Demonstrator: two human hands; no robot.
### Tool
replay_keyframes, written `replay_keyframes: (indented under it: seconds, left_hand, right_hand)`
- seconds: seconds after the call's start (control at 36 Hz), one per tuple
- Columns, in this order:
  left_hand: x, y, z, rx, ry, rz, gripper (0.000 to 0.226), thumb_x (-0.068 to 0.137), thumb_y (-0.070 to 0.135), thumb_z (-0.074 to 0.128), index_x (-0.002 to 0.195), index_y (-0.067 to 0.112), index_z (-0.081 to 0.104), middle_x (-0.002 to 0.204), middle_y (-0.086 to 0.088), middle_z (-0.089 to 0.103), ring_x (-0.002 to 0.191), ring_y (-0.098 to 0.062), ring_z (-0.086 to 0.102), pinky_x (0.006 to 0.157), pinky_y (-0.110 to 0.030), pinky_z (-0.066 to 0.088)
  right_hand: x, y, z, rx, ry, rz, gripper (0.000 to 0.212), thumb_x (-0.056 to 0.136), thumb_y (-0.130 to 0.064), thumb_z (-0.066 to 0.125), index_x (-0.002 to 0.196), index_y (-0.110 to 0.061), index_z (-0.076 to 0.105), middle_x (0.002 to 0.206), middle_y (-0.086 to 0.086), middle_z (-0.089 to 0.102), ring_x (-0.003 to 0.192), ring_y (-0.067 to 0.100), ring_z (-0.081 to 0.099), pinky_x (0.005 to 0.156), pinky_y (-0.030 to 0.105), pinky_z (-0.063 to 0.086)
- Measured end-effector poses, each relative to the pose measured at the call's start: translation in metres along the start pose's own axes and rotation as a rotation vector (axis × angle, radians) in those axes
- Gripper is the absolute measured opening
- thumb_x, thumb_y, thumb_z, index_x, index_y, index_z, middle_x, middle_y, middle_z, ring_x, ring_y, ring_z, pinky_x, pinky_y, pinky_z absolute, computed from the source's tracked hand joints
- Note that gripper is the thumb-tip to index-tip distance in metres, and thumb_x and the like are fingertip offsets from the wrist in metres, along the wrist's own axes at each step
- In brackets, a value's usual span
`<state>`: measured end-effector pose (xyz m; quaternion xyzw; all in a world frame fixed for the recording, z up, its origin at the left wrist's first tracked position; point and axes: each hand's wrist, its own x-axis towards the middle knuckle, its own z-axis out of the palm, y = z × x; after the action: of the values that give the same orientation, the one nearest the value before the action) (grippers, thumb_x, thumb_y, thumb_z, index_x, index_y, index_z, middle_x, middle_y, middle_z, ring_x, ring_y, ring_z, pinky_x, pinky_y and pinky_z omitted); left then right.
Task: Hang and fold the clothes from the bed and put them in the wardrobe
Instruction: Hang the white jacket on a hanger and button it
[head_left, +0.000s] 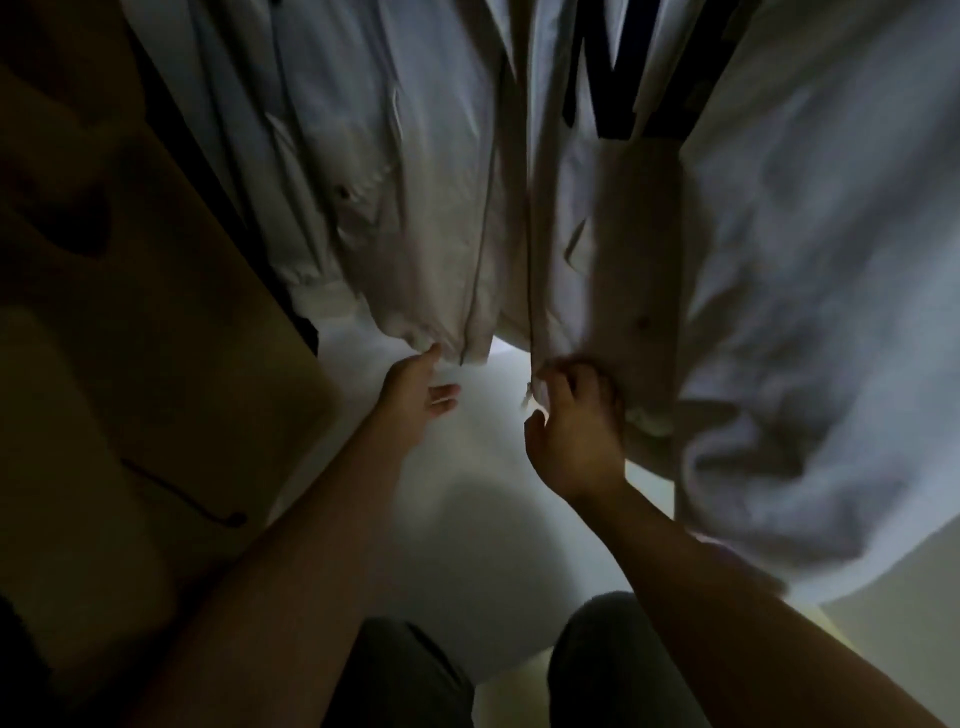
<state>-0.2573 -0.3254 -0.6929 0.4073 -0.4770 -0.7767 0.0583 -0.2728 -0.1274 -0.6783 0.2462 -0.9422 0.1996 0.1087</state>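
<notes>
You have two grips in view, the left grip (415, 395) and the right grip (576, 415). Above them hangs one pale zip jacket (415, 208) with two open front halves. Right of the right grip there is one bulky white garment (805, 312). Left of the left grip there is one wooden panel (156, 312).

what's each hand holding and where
The right hand grips the hanging white zip-front jacket at its bottom hem, beside the zip. The left hand is open, holding nothing; it just touches the other front's hem.
</notes>
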Motion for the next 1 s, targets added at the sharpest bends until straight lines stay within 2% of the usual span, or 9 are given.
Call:
replay_keyframes:
  seconds: [0.08,0.22,0.36,0.47,0.58,0.72,0.83,0.92,1.0]
  left_hand:
    - [0.014,-0.006,0.002,-0.288,-0.091,-0.039,0.023,0.096,0.028,0.065,0.111,0.011,0.060,0.115,-0.011,0.058,0.090,-0.024,0.061,0.074,-0.031,0.054]
    - [0.041,-0.012,-0.002,-0.482,-0.141,-0.082,0.027,0.089,0.021,0.072,0.111,0.007,0.063,0.093,-0.007,0.063,0.074,-0.017,0.062,0.060,-0.024,0.055]
    - [0.057,-0.029,-0.009,-0.519,-0.184,-0.085,0.016,0.089,0.021,0.073,0.099,0.009,0.069,0.084,-0.009,0.074,0.067,-0.016,0.071,0.063,-0.027,0.056]
    - [0.053,-0.051,-0.013,-0.515,-0.262,-0.103,0.048,0.090,0.031,0.070,0.130,0.007,0.056,0.106,-0.019,0.074,0.096,-0.032,0.073,0.079,-0.042,0.059]
    - [0.034,-0.075,-0.021,-0.603,-0.395,-0.157,0.036,0.102,0.030,0.053,0.131,0.009,0.049,0.112,-0.023,0.071,0.105,-0.041,0.069,0.086,-0.047,0.057]
    - [0.010,-0.092,-0.022,-0.634,-0.448,-0.062,0.050,0.086,0.010,0.065,0.134,0.008,0.053,0.133,-0.015,0.063,0.116,-0.031,0.065,0.087,-0.036,0.057]
    - [-0.005,-0.102,-0.019,-0.544,-0.461,-0.029,0.100,0.059,0.013,0.093,0.147,0.015,0.045,0.152,-0.011,0.046,0.138,-0.025,0.048,0.078,-0.031,0.057]
    - [-0.003,-0.113,-0.021,-0.476,-0.514,0.042,0.072,0.046,0.019,0.101,0.113,0.025,0.075,0.127,0.003,0.068,0.114,-0.013,0.067,0.076,-0.031,0.057]
    - [0.001,-0.119,-0.026,-0.381,-0.545,0.130,0.061,0.063,0.018,0.094,0.120,0.024,0.072,0.131,0.000,0.066,0.124,-0.019,0.061,0.096,-0.038,0.053]
  right_hand:
    - [-0.003,0.013,0.015,0.078,-0.107,0.132,0.044,0.085,-0.022,0.064,0.129,-0.019,0.061,0.119,0.007,0.063,0.113,0.029,0.056,0.098,0.041,0.045]
    - [-0.001,0.039,0.037,0.316,-0.359,0.541,0.040,0.094,-0.037,0.059,0.131,-0.021,0.058,0.117,0.001,0.067,0.108,0.025,0.064,0.094,0.038,0.052]
    - [0.002,0.047,0.057,0.688,-0.419,0.818,0.035,0.095,-0.035,0.060,0.075,-0.007,0.061,0.074,0.006,0.050,0.066,0.023,0.052,0.070,0.034,0.042]
    - [0.001,0.045,0.064,1.132,-0.446,1.066,0.037,0.091,-0.041,0.069,0.116,-0.015,0.061,0.114,0.011,0.060,0.111,0.029,0.059,0.098,0.043,0.051]
    - [0.000,0.045,0.069,1.493,-0.340,1.174,0.046,0.087,-0.041,0.073,0.122,-0.020,0.053,0.134,0.007,0.050,0.122,0.027,0.050,0.106,0.047,0.042]
    - [-0.003,0.050,0.070,1.474,-0.253,1.181,0.036,0.100,-0.037,0.058,0.129,-0.016,0.060,0.134,0.004,0.062,0.126,0.022,0.054,0.100,0.038,0.040]
    - [-0.004,0.052,0.062,1.345,-0.241,1.138,0.031,0.103,-0.036,0.049,0.108,-0.011,0.067,0.095,0.002,0.074,0.091,0.017,0.069,0.069,0.024,0.041]
    - [-0.002,0.051,0.055,1.290,-0.214,1.087,0.032,0.103,-0.027,0.044,0.094,-0.005,0.066,0.085,0.009,0.071,0.073,0.019,0.071,0.056,0.020,0.053]
    - [-0.001,0.056,0.058,1.175,-0.208,1.039,0.032,0.102,-0.025,0.041,0.089,-0.008,0.065,0.078,0.007,0.073,0.070,0.019,0.073,0.076,0.029,0.058]
